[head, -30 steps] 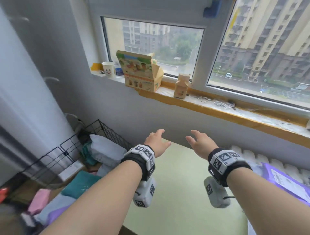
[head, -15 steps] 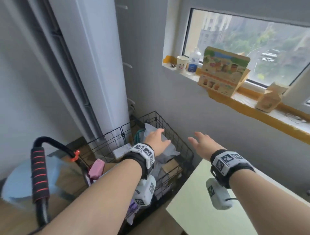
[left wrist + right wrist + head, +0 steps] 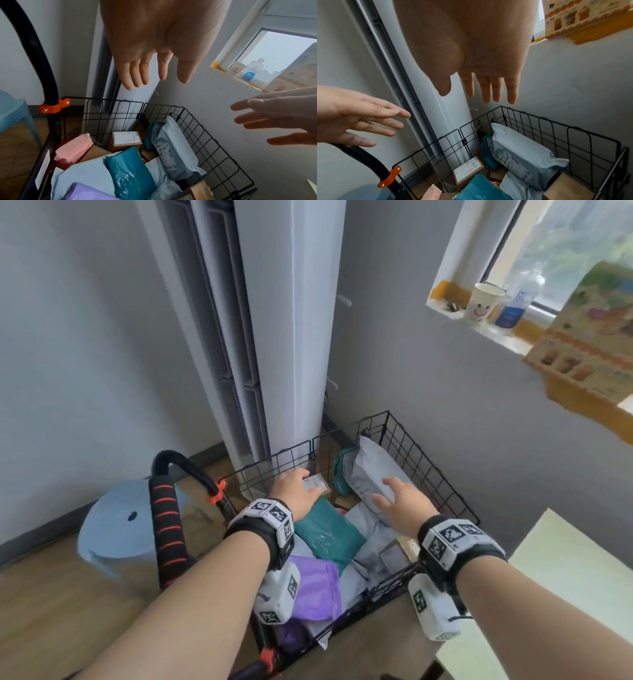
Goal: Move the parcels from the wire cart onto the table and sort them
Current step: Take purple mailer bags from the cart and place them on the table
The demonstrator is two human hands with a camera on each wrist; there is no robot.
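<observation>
Head view: wire cart (image 3: 424, 460) full of parcels (image 3: 325, 534), both hands above.

Grey walls (image 3: 85, 337) are being lit by daylight from a window (image 3: 561, 251). A white standing unit (image 3: 291, 337) is being seen in the corner, a blue stool (image 3: 116, 529) on wooden flooring (image 3: 51, 611), a paper cup (image 3: 481, 302) on the sill.

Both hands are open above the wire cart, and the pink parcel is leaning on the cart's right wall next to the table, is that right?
Not quite. The pink parcel leans at the handle side, the cart's left, as the left wrist view shows. Left hand and right hand are open above the wire cart.
</observation>
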